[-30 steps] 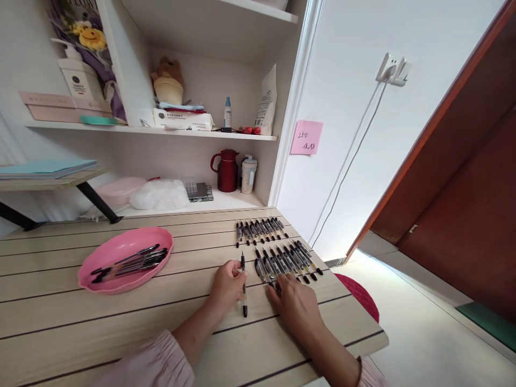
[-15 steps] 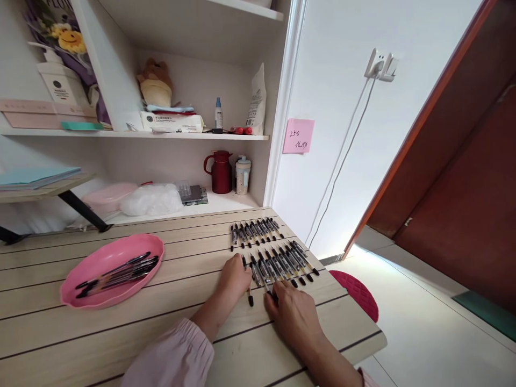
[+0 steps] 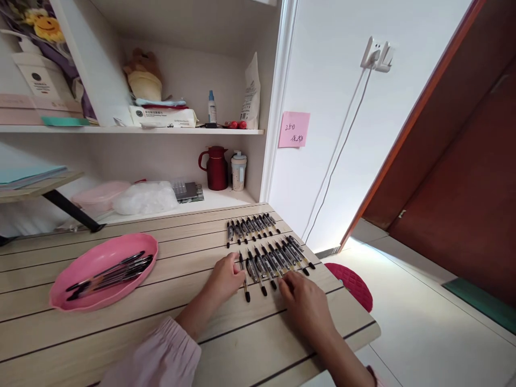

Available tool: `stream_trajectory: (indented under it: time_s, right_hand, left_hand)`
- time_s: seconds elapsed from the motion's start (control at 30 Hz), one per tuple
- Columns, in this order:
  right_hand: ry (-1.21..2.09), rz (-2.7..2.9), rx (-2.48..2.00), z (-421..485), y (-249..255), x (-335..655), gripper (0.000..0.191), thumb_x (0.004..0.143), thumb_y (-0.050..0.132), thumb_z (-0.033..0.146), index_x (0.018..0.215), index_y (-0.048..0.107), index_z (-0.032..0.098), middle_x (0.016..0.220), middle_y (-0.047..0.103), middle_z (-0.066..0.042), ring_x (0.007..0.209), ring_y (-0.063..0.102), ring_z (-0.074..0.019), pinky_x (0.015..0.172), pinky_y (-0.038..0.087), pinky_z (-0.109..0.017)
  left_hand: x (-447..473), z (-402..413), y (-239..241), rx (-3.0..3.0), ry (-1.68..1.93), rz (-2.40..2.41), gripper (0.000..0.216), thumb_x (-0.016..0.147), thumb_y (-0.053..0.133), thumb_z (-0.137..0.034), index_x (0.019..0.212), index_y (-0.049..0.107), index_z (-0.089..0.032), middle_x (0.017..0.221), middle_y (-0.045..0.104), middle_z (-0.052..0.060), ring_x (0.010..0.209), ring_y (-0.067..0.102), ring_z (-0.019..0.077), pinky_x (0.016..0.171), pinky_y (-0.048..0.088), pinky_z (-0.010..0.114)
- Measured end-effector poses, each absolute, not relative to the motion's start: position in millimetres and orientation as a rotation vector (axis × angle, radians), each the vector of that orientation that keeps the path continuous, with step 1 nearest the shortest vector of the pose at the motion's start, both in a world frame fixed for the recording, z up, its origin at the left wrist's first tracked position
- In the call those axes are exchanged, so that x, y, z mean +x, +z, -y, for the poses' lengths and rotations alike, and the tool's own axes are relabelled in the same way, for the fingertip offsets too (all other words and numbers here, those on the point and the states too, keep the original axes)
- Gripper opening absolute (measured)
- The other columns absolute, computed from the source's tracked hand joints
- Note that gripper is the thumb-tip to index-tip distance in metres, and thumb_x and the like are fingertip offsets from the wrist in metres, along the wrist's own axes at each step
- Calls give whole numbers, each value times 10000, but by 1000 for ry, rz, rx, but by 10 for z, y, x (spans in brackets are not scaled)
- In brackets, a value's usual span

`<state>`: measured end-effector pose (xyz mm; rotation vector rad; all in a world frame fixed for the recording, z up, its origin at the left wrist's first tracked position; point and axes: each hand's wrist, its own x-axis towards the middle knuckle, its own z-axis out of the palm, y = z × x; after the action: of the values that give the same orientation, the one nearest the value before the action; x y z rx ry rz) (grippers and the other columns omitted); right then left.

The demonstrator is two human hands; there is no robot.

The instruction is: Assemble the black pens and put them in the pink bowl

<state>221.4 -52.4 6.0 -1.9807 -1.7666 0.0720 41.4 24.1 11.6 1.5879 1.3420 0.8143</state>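
Left hand [image 3: 223,275]: loosely curled, thumb at the leftmost pen [image 3: 244,275] of the front row; whether it pinches that pen or only touches it, cannot tell. Right hand [image 3: 309,303]: curled palm down at the lower ends of the front row of pens [image 3: 278,259]; fingertips hidden, grip cannot be told.

Pens, placement: front row and rear row [image 3: 253,228] on the table [image 3: 161,336], towards its right edge; a loose bundle of pens [image 3: 116,274] in the pink bowl [image 3: 99,253], to the left.

Risks, judged: the front row's pens lie close together, so a nudge from either hand could skew several. Round barrels may roll if pushed sideways; those at the right end, near the table edge, could drop to the floor [image 3: 419,333]. Slanted pens may cross if pressed from below.

Surface: pale wood-look top, dark parallel lines, rounded near corner.

Room: white shelving behind, with red jug [image 3: 217,171] and lidded cup [image 3: 238,173]; pink note [image 3: 294,129] on white wall; socket [image 3: 371,52] with plug and hanging cable; red round seat [image 3: 355,285] beside table; red-brown door [image 3: 455,177]; green mat [image 3: 484,307].
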Motion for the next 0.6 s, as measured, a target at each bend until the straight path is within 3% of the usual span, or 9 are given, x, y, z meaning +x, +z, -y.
stream_trajectory:
  time_s: [0.2,0.4,0.6]
  right_hand:
    - [291,1772,-1976,652,59,2308,171,777,504,314,652,545,205,657,615,4,590,536,-131,512,249,-231]
    - [237,1880,-1921,621,54,2185,136,758,551,320,692,544,201,680,622,-1,628,545,-141,546,257,-236]
    - [179,1933,-1925,530,-2,2131,123,773,546,287,688,538,198,704,619,-7,650,550,-140,537,239,-241]
  left_hand:
    - [239,-51,245,1923,558,-1177,875,447,751,-323,1258,450,-190,1126,504,93,733,519,167,608,400,234]
    - [269,-25,209,2025,586,-1158,782,496,720,-282,1234,475,-205,1257,426,95,954,491,250,736,406,271]
    - [268,-58,146,2025,636,-1153,731,502,716,-284,1201,510,-227,1268,438,77,1009,483,268,772,412,300]
